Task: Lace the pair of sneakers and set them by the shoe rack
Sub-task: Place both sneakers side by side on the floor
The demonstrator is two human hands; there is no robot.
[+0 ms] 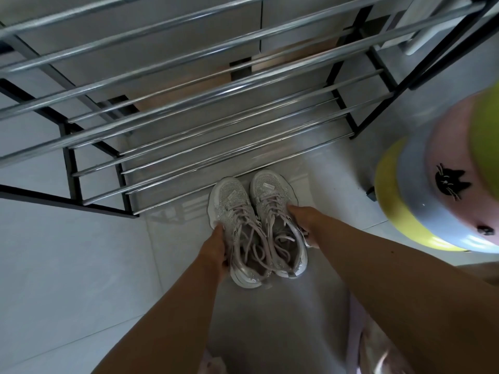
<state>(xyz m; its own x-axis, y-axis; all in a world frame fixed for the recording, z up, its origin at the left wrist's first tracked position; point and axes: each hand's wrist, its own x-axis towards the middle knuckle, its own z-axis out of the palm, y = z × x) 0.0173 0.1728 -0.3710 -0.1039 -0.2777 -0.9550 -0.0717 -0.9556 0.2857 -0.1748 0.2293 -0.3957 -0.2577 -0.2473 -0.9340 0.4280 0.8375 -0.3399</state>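
Two pale grey sneakers with pinkish laces stand side by side on the tiled floor, toes pointing at the shoe rack (189, 125). The left sneaker (232, 209) and the right sneaker (272, 195) touch each other, and their loose lace ends lie tucked into the openings. My left hand (214, 248) grips the outer side of the left sneaker near its heel. My right hand (305, 222) holds the outer side of the right sneaker. The fingertips of both hands are hidden behind the shoes.
The rack's chrome bars and black frame fill the upper half, its lowest tier just beyond the toes. A stack of round plastic stools (437, 190) in yellow, blue and pink stands at the right. Pale floor tiles (67, 265) spread to the left.
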